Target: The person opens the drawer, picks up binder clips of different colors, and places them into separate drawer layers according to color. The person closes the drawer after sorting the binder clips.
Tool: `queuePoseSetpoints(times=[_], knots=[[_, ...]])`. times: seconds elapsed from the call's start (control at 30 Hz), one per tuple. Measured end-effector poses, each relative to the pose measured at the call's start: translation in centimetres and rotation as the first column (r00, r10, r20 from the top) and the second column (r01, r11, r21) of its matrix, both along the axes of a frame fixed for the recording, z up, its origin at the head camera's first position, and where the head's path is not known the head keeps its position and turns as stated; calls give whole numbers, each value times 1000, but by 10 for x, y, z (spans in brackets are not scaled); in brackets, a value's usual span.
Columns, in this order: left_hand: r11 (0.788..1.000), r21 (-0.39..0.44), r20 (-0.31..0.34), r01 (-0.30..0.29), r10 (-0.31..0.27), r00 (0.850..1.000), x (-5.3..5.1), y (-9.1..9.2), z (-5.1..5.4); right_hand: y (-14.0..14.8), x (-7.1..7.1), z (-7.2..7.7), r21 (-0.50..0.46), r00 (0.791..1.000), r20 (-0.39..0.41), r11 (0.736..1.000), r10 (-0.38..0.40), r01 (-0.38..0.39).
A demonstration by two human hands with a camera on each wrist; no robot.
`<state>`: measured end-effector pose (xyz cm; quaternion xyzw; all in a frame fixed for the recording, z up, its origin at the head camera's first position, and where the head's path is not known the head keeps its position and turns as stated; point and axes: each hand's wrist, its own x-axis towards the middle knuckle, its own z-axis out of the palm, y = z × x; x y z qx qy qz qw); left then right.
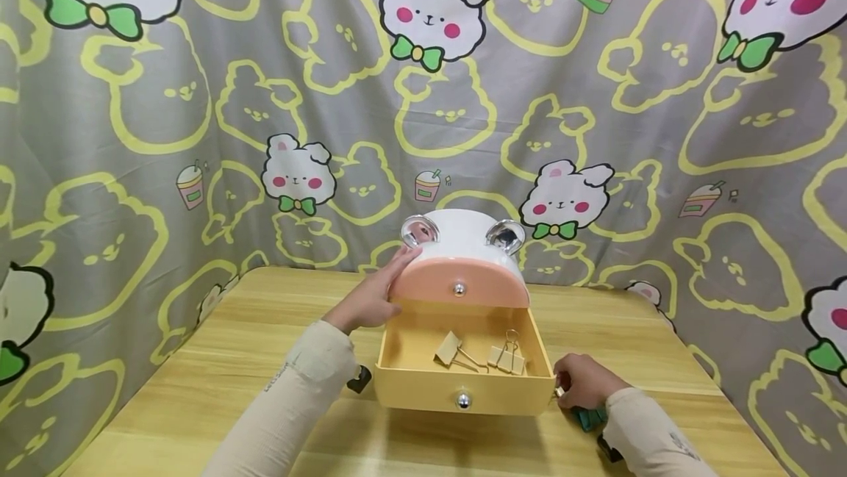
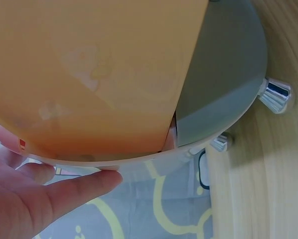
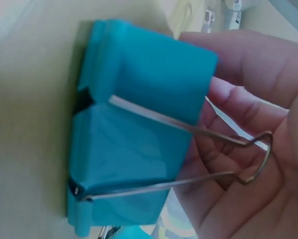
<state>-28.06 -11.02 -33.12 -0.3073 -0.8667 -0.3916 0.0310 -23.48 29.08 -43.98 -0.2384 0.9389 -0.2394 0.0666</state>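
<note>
- Drawer, yellow with a silver knob, juts from the front of a small cabinet that stands on a wooden table.
- Inside the drawer lie two cream binder clips: the left clip tilted, its wire handles pointing right, and the right clip near the drawer's right wall, one wire handle raised.
- The left hand rests against the cabinet's left side, near a silver ear; its fingers are mostly straight and somewhat spread, one touching the pale rim in the left wrist view.
- The right hand is just beside the drawer's front right corner, outside it, fingers curled in. A small pale piece shows at the fingertips; whether they pinch it I cannot tell.
- A teal binder clip is below the right hand, close to the palm, its wire handle pointing toward the hand; it partly covers the fingers in the right wrist view, so whether they grip it is unclear.
- Above the drawer sits a pink front with its own knob.
- A grey curtain printed with rabbits hangs behind.
</note>
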Motion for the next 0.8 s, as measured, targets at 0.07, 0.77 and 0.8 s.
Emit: queuePoseSetpoints(times=[0.07, 0.77, 0.8], knots=[[1000, -1, -1, 2, -2, 1000, -1, 0, 0, 1, 1, 1, -18, 1000, -6, 1000, -5, 5], [1000, 3, 9, 3, -3, 1000, 0, 0, 0, 10, 4, 15, -114, 999, 39, 993, -33, 37], [1000, 3, 10, 3, -3, 1000, 0, 0, 0, 10, 4, 16, -115, 999, 38, 993, -36, 40]])
